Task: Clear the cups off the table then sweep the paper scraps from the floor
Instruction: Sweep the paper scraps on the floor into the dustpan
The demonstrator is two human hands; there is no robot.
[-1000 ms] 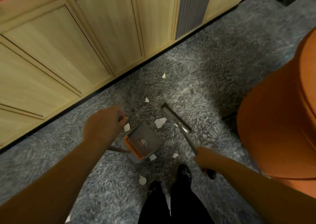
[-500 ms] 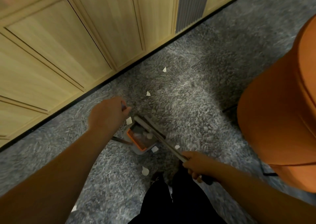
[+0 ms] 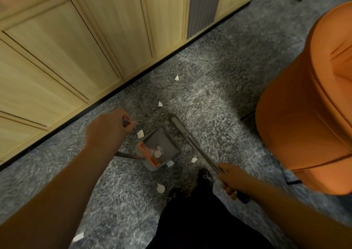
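Head view, left hand (image 3: 106,129) gripping dustpan (image 3: 158,149) handle, right hand (image 3: 231,180) gripping broom (image 3: 192,144), orange chair (image 3: 308,115) beside.

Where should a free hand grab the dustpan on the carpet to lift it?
Grip the dustpan by its thin handle, coming from the left. The handle sticks out that way, while the open mouth faces the broom, so lifting level by the handle keeps the scraps inside.

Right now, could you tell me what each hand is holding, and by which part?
The left hand grips the top of the dustpan's upright handle. The right hand grips the broom near the upper end of its shaft.
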